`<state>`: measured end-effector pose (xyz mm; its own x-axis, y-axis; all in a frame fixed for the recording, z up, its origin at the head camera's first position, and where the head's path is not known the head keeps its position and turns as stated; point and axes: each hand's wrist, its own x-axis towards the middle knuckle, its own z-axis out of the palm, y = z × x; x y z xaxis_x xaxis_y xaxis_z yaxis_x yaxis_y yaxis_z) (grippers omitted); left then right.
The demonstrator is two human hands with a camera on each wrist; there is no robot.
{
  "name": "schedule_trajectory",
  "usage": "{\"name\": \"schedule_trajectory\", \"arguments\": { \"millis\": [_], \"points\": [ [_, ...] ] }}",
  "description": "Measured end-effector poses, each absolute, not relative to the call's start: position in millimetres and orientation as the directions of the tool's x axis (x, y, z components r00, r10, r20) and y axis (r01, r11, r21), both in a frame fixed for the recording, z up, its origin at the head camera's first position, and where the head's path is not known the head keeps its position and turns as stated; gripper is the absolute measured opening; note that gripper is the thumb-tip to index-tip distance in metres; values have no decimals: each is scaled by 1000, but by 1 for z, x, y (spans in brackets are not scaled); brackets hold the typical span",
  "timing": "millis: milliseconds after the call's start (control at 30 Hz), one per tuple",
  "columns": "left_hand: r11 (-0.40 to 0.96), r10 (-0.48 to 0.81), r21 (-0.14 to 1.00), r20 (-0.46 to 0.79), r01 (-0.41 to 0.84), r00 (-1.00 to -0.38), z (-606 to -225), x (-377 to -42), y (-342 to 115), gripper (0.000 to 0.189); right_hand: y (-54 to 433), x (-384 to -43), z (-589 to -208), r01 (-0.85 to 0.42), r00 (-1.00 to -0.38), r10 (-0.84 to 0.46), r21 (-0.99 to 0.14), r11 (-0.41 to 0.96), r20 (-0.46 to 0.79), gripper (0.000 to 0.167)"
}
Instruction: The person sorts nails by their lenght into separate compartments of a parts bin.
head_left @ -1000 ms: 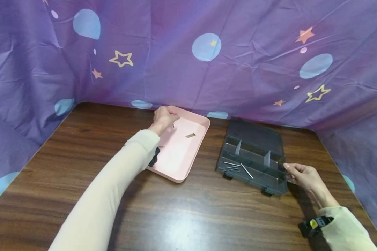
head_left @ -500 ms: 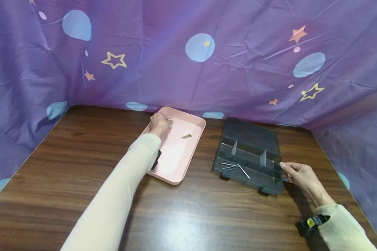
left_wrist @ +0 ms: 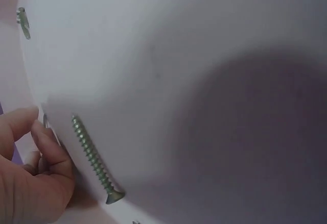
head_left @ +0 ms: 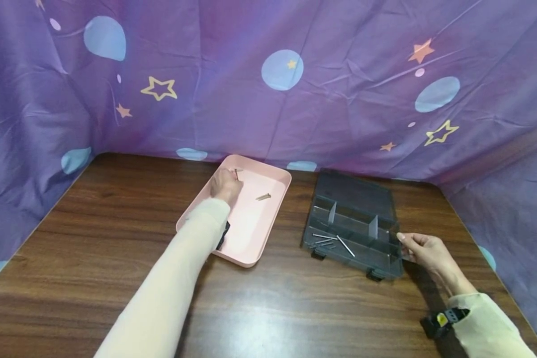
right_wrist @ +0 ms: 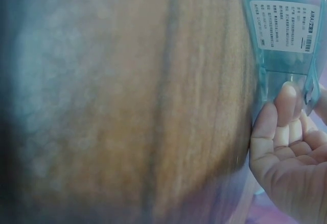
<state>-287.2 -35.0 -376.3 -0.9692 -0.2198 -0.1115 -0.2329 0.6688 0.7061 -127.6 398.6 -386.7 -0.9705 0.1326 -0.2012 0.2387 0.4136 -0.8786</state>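
Observation:
My left hand (head_left: 225,185) is inside the pink tray (head_left: 246,236), near its far left side. Its thumb and index finger pinch a small metal screw (left_wrist: 45,120), mostly hidden by the fingertips. Beside that hand a countersunk screw (left_wrist: 94,157) lies on the tray floor. More screws (head_left: 263,197) lie together toward the tray's right side. My right hand (head_left: 429,251) grips the right edge of a dark see-through organizer box (head_left: 357,196), thumb over the rim and fingers against the labelled side (right_wrist: 283,27). Several thin silvery nails (head_left: 345,246) lie in the box's long front compartment.
The box's lid is folded back toward the curtain (head_left: 232,99). Two latches, one the left latch (head_left: 318,254), project from its front. Two upright dividers split the rear row. Brown wooden table (head_left: 273,308) surrounds tray and box.
My left hand has come down and nearer within the tray, uncovering a screw beyond its fingertips. The right hand keeps its hold on the box. The whole view has shifted slightly.

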Motion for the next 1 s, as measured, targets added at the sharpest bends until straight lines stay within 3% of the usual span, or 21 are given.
{"name": "schedule_trajectory", "arguments": {
  "millis": [333,600,733,1000],
  "points": [
    [698,-229,677,-98,-233,-969,-381,-292,-36,18,398,-127,-387,238,-970,124,-910,340,-208,25],
    [731,-182,658,-71,-183,-981,-382,-290,-37,21,399,-127,-387,242,-970,134,-870,429,-204,19],
    [762,-156,629,-56,-156,-986,-380,-288,-36,19,399,-127,-387,237,-971,142,-828,508,-190,25],
    [831,-62,554,1,-51,-998,-382,-286,-33,19,398,-127,-388,228,-973,138,-852,472,-184,18]
  ]
}}
